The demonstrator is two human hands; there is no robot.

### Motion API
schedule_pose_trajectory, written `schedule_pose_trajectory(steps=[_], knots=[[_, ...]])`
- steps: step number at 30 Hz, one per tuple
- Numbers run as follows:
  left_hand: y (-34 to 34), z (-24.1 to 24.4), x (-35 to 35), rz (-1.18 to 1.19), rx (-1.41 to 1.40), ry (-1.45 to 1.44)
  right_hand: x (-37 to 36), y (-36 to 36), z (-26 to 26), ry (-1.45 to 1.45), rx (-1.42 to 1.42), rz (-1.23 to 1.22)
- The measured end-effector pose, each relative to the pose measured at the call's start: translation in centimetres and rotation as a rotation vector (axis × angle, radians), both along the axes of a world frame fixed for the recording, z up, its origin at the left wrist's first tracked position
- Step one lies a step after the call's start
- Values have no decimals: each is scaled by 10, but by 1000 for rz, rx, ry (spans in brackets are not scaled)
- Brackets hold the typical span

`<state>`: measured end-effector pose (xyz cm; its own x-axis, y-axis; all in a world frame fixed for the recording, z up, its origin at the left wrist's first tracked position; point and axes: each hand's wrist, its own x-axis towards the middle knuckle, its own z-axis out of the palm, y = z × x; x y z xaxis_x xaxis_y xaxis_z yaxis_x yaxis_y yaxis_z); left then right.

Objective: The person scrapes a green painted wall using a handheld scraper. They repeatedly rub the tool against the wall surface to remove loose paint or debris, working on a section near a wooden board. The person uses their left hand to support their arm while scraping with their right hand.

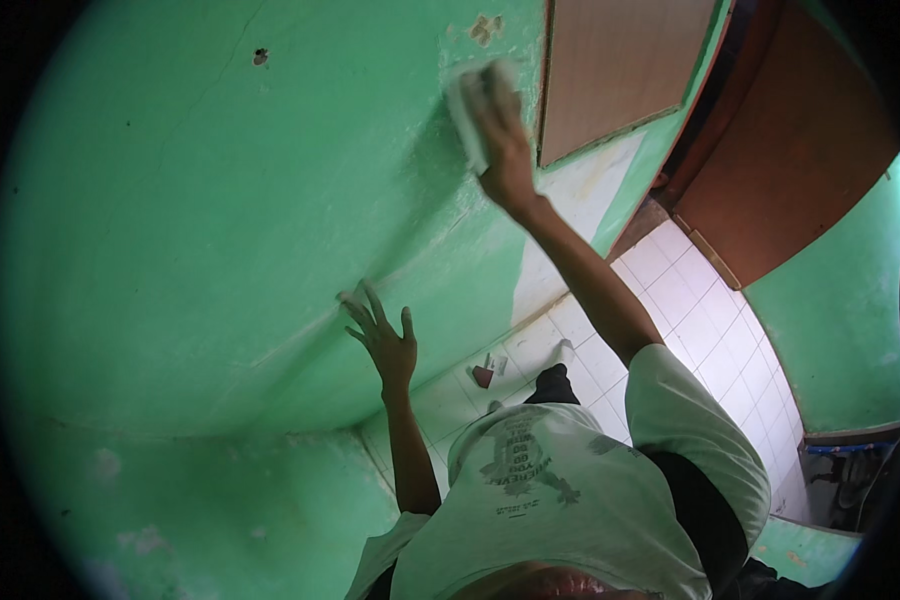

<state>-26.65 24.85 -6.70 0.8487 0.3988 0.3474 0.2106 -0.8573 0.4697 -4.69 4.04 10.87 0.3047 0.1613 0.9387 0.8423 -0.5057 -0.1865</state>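
Observation:
Before me stands a green painted wall (217, 247) with cracks and pale scuffs. High on it, beside a brown panel (615, 67), my right hand (504, 142) presses a whitish flat pad (466, 124) against the surface. Motion blurs the fingers, and whether the pad is cloth, paper or sponge I cannot tell. My left hand (390, 341) is lower and to the left, empty, its fingers spread and the tips at the wall near a pale horizontal crack. A chipped patch (485, 30) shows bare plaster above the right hand.
On the white tiled floor (690, 300) by my feet lie a small reddish-brown piece (483, 376) and a greyish scrap (499, 365). A brown door (787, 150) stands at the right. Below the panel is a whitish unpainted-looking wall patch (570, 217). A hole (260, 56) marks the upper wall.

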Motion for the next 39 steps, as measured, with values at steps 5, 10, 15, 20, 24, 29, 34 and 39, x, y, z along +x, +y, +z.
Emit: schedule_pose_trajectory(steps=[5, 10, 15, 20, 24, 29, 34, 39], knots=[[-5, 2, 1, 6, -29, -28, 27, -20, -6, -6, -7, -11], [-4, 6, 0, 3, -59, -4, -11, -3, -1, -19, -213, -3], [-7, 6, 0, -6, -44, -13, 16, -15, 10, 83, 119, 44], [-4, 3, 1, 7, -28, -27, 12, -16, 3, 49, -113, -35], [-9, 8, 1, -5, -40, -9, 9, -2, 10, 87, 92, -79], [-7, 2, 0, 16, -29, -34, 12, -14, 15, 82, 44, 93], [-8, 5, -1, -1, -39, -6, -13, 5, 19, 107, -27, -93], [-8, 0, 0, -2, -39, -21, 12, -7, 18, 49, 75, -79]])
